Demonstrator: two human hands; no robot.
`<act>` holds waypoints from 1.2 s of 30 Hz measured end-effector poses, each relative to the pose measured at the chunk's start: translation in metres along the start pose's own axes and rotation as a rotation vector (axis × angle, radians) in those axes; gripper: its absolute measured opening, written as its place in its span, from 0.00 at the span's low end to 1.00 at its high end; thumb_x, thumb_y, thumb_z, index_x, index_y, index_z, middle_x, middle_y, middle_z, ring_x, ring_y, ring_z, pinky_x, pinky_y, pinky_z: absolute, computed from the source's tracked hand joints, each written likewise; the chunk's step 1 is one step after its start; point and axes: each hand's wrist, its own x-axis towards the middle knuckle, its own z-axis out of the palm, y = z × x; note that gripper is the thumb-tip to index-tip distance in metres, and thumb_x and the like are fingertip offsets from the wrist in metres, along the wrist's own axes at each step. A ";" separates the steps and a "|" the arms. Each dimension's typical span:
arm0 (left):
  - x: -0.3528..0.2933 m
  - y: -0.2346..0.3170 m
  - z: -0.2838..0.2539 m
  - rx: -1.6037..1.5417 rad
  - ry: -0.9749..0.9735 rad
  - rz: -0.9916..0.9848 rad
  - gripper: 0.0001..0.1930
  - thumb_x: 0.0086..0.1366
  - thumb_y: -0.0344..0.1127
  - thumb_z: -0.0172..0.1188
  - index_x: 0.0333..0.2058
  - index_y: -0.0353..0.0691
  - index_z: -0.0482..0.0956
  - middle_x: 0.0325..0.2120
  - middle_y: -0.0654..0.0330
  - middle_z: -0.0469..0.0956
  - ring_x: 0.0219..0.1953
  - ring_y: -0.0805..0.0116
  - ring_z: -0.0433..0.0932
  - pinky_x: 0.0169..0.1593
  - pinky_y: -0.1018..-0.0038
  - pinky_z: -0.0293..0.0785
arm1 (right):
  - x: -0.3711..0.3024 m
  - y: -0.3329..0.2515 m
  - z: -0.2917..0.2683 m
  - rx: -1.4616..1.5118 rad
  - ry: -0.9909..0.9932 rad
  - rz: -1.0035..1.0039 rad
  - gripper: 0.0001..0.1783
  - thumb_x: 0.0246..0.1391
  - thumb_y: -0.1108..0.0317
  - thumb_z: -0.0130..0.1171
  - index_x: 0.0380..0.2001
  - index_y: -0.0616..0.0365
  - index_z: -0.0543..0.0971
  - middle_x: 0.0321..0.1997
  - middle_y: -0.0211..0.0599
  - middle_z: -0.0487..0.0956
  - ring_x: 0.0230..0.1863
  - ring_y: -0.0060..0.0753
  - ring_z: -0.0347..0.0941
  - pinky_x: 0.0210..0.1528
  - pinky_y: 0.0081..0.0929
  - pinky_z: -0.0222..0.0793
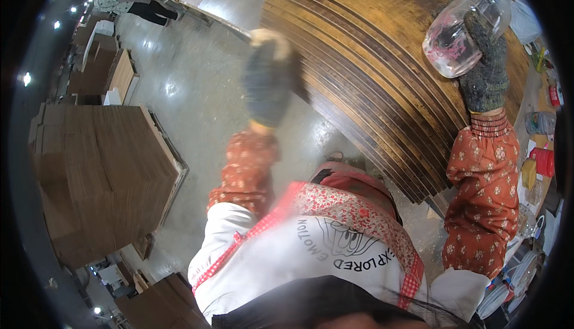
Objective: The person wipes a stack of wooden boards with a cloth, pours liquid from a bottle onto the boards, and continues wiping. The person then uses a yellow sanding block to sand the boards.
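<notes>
Broadly, the board stack (pixel 371 84) spans the upper middle and right; at upper right, the jar (pixel 449 40) is gripped by the right hand (pixel 485 69); upper centre, the left hand (pixel 267 81) blurs, finger state unclear.

The left grip (pixel 267 84) is blurred, its fingers and the pale patch (pixel 268 36) at its far end unreadable. The clear jar (pixel 445 45) partly obscures the right grip (pixel 487 66); between both, the upper edge cuts off the stacked boards (pixel 371 15). Beyond the left grip, leftward, a person (pixel 137 8) is too small for hand detail.
</notes>
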 end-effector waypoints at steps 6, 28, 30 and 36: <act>-0.043 0.131 0.019 -0.082 -0.205 0.000 0.26 0.48 0.28 0.62 0.50 0.40 0.75 0.43 0.48 0.76 0.37 0.51 0.77 0.38 0.60 0.75 | 0.002 0.013 -0.004 0.040 0.012 -0.265 0.25 0.63 0.60 0.48 0.60 0.59 0.65 0.59 0.41 0.71 0.59 0.39 0.68 0.60 0.36 0.65; -0.087 -0.002 0.030 0.259 0.045 -0.158 0.18 0.64 0.31 0.55 0.53 0.35 0.72 0.47 0.47 0.75 0.48 0.52 0.74 0.52 0.63 0.70 | -0.019 -0.017 0.011 0.912 0.256 0.265 0.25 0.62 0.60 0.47 0.59 0.64 0.67 0.65 0.43 0.63 0.64 0.43 0.61 0.66 0.43 0.57; -0.072 -0.018 0.030 0.256 0.060 -0.239 0.17 0.64 0.31 0.54 0.52 0.35 0.72 0.49 0.45 0.74 0.50 0.46 0.72 0.55 0.60 0.67 | -0.016 -0.015 0.007 0.782 0.243 0.273 0.26 0.60 0.63 0.52 0.59 0.63 0.67 0.65 0.43 0.63 0.64 0.43 0.60 0.66 0.42 0.58; -0.041 -0.031 0.017 0.148 -0.025 -0.435 0.15 0.65 0.33 0.53 0.49 0.34 0.74 0.40 0.47 0.77 0.42 0.51 0.77 0.47 0.65 0.72 | -0.019 -0.022 -0.009 -0.038 0.031 -0.124 0.31 0.53 0.65 0.63 0.59 0.61 0.67 0.64 0.43 0.64 0.64 0.41 0.60 0.65 0.39 0.58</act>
